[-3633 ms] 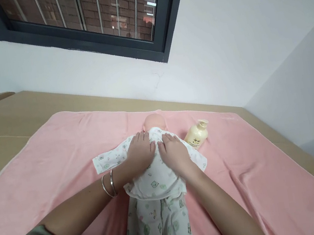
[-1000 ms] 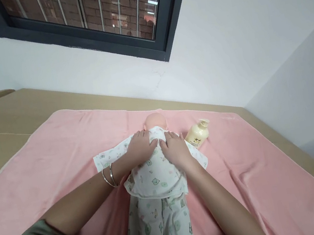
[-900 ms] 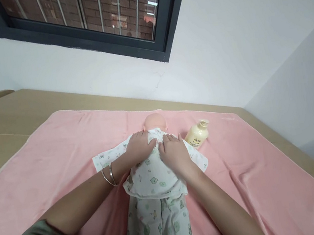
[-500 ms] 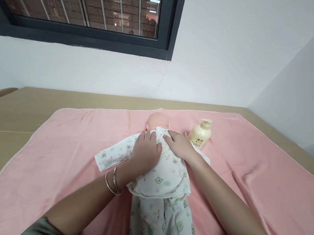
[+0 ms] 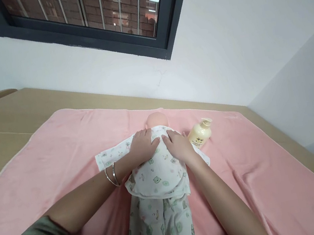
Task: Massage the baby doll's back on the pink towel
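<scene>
A doll lies lengthwise on the pink blanket, its bald head (image 5: 156, 119) at the far end. It wears a white long-sleeved top (image 5: 163, 177) and white trousers (image 5: 157, 231), both with a print of small animals. My left hand (image 5: 143, 146) rests flat on the top near one shoulder, fingers stretched out. Near the other shoulder, my right hand (image 5: 178, 144) lies on the cloth with its fingers extended. My thumbs point towards each other across the upper part of the top. Most of the right sleeve is hidden behind my right hand and forearm.
A pale yellow pump bottle (image 5: 200, 133) leans beside the doll, right of my right hand. The pink blanket (image 5: 66, 137) covers much of a wooden surface (image 5: 39, 102). Beyond stand a white wall (image 5: 209, 55) and a dark-framed window (image 5: 120, 45).
My left hand has shifted slightly left and away from me. The cloth near the doll's neck lies smoother, and the top's left hem has lifted a little.
</scene>
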Demonstrator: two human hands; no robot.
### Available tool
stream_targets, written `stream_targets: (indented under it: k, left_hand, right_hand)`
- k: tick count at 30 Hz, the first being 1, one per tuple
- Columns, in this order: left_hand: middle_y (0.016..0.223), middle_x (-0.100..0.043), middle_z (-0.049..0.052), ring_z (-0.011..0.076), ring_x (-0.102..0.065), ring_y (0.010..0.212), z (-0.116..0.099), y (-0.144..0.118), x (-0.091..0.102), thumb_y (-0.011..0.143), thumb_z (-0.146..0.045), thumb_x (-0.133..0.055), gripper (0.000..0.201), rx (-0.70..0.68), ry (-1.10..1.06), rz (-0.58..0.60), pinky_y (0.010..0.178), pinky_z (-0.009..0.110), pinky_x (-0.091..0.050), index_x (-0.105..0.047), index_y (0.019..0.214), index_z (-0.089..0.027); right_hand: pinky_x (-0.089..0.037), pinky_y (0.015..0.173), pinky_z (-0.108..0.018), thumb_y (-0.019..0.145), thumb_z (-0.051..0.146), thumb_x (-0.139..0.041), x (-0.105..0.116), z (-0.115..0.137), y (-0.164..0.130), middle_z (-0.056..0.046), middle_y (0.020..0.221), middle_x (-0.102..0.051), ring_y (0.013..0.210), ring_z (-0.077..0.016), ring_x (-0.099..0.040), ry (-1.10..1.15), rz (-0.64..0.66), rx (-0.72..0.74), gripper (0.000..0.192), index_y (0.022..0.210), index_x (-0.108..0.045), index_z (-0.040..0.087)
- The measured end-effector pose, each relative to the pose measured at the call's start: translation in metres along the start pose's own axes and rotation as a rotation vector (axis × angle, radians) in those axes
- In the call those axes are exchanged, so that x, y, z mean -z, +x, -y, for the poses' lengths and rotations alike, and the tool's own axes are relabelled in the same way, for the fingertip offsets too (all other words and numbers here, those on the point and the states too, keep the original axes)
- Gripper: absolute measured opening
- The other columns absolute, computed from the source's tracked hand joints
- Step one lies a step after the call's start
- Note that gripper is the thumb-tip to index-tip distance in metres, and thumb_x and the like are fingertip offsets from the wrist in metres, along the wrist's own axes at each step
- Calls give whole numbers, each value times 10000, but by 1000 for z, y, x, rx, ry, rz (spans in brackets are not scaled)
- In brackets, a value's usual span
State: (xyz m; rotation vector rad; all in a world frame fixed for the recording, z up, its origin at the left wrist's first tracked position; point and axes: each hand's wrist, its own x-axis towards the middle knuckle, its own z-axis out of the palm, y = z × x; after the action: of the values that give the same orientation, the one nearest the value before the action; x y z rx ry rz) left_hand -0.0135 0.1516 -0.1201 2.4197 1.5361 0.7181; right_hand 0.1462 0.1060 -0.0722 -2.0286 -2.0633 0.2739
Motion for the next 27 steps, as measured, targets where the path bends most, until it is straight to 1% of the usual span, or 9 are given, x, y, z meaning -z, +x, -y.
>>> stream_targets:
  k: [4, 7, 12, 14, 16, 18, 22, 24, 27]
  left_hand:
    - [1149, -680, 182, 329, -608, 1135, 0, -2, -2, 998, -382, -415, 388, -19, 32, -34, 1012, 459, -453, -594, 1204, -106]
    - [1178, -661, 224, 355, -588, 1154, -6, -11, -3, 1021, -349, -350, 422, -67, 111, -56, 1020, 496, -438, -591, 1220, -66]
    - [1356, -575, 295, 395, -489, 1332, -22, -32, -5, 1018, -225, -317, 449, -156, 222, -93, 1089, 539, -379, -540, 1332, 4]
    - [1315, -602, 283, 386, -513, 1305, -22, -33, -1, 1010, -189, -307, 428, -223, 252, -56, 1101, 540, -369, -596, 1269, -8]
    - [1201, -655, 238, 360, -567, 1217, -17, -27, 6, 1012, -202, -312, 401, -263, 228, 0, 1086, 533, -387, -670, 1132, -67]
    - [1092, -685, 187, 330, -605, 1115, -9, -16, 12, 1016, -269, -349, 368, -234, 158, 48, 1025, 504, -438, -691, 1027, -132]
    - [1018, -709, 128, 279, -649, 964, 4, 2, 17, 1005, -402, -391, 359, -56, 46, 81, 875, 412, -511, -667, 1024, -172]
    - [1029, -704, 138, 286, -648, 982, 2, 1, 14, 1003, -407, -386, 366, -26, 39, 58, 900, 419, -503, -654, 1033, -160]
    - [1095, -675, 185, 329, -612, 1097, -8, -13, 10, 1000, -370, -387, 351, -84, 80, -2, 990, 482, -459, -639, 1086, -140]
  right_hand:
    - [-172, 1196, -597, 1057, 488, -297, -11, -10, 9, -162, 1463, -568, 1374, -324, -487, 70, -28, -19, 521, 1383, -536, 159]
    - [-141, 1213, -573, 1055, 483, -309, -15, -12, 9, -154, 1482, -552, 1390, -306, -468, 80, -35, -6, 510, 1380, -538, 164]
    - [-151, 1217, -489, 1050, 457, -346, -9, -18, 12, -151, 1433, -589, 1368, -274, -493, 78, -1, 48, 478, 1350, -546, 143]
    - [-195, 1197, -476, 1052, 456, -346, -6, -19, 13, -154, 1402, -612, 1326, -275, -532, 68, 10, 61, 474, 1345, -541, 137]
    - [-247, 1165, -470, 1059, 442, -333, -4, -16, 12, -161, 1357, -639, 1286, -284, -560, 21, 5, 69, 457, 1310, -555, 132]
    - [-286, 1134, -461, 1066, 414, -318, -4, -8, 5, -173, 1303, -663, 1253, -296, -578, -67, -9, 72, 434, 1255, -582, 128]
    - [-298, 1119, -463, 1064, 330, -298, -9, 18, -16, -216, 1284, -660, 1235, -334, -584, -273, -86, 51, 422, 1254, -588, 89]
    - [-302, 1118, -460, 1056, 308, -311, -10, 26, -23, -234, 1305, -646, 1234, -347, -584, -324, -129, 50, 425, 1280, -579, 67]
    - [-357, 1066, -403, 1055, 316, -322, -6, 21, -17, -174, 1184, -710, 1145, -307, -630, -246, -137, 52, 389, 1149, -653, 135]
